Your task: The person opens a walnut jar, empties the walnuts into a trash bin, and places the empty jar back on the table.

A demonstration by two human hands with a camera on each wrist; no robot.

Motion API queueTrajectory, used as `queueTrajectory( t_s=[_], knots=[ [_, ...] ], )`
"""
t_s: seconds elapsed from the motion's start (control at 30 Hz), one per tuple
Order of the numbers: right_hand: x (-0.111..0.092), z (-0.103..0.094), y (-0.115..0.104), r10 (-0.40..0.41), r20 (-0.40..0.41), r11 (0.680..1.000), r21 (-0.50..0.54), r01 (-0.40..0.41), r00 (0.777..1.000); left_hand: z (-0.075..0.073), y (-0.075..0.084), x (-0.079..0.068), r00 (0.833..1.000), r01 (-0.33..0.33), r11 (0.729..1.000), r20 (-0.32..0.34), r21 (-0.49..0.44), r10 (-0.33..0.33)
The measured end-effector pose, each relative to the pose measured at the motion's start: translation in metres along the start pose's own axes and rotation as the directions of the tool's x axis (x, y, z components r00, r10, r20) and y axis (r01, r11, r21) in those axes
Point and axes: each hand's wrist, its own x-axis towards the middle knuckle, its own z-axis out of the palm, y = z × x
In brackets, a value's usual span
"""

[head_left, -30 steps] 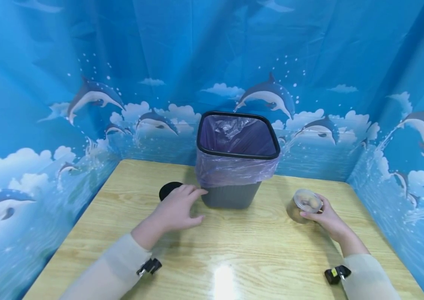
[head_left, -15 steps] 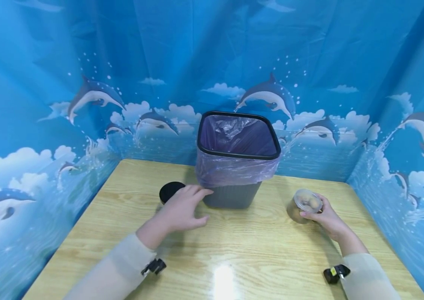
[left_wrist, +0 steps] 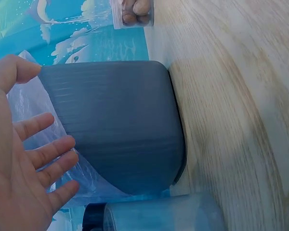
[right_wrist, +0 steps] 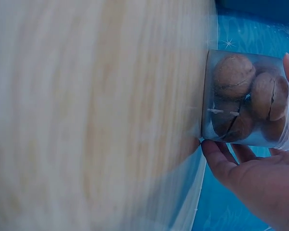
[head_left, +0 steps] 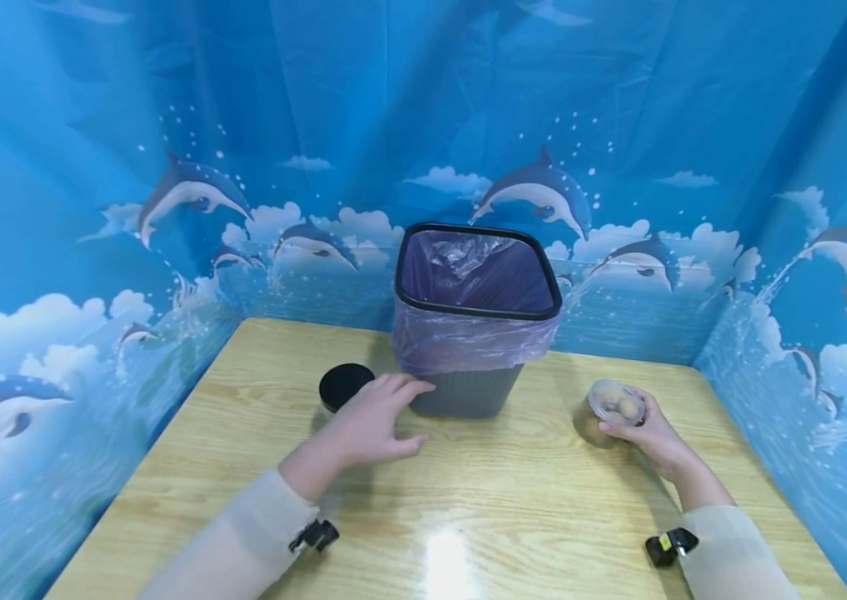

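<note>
On the table's right side, my right hand [head_left: 658, 440] grips a clear plastic jar [head_left: 615, 402] from its right. Round brown nuts with dark cracks [right_wrist: 233, 74] show through its wall in the right wrist view. My left hand [head_left: 378, 423] hovers with spread fingers in front of the grey trash bin [head_left: 468, 393], holding nothing. A second clear jar [left_wrist: 164, 214] with a black lid [head_left: 345, 385] stands left of the bin, its body partly covered by my left hand in the head view.
A purple plastic liner [head_left: 476, 337] hangs over the bin's outside under its black rim [head_left: 479, 312]. The wooden table [head_left: 528, 500] meets a blue dolphin-printed curtain [head_left: 318, 100] at the back and both sides.
My left hand has drifted slightly to the right, uncovering more of the black lid. My right hand and the jar of nuts have stayed in place.
</note>
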Motion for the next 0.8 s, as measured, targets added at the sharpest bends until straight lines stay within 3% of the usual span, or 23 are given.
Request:
queueTrajectory(
  t_s=[0.4, 0.8],
  knots=[
    [-0.002, -0.001, 0.002, -0.003, 0.010, 1.000, 0.005, 0.002, 1.000, 0.009, 0.005, 0.002, 1.000, -0.016, 0.999, 0.012, -0.050, 0.016],
    [-0.008, -0.004, 0.000, 0.002, 0.017, 0.997, -0.074, -0.001, 1.000, 0.016, 0.008, 0.004, 0.999, -0.029, 0.998, 0.020, -0.049, 0.030]
  ],
)
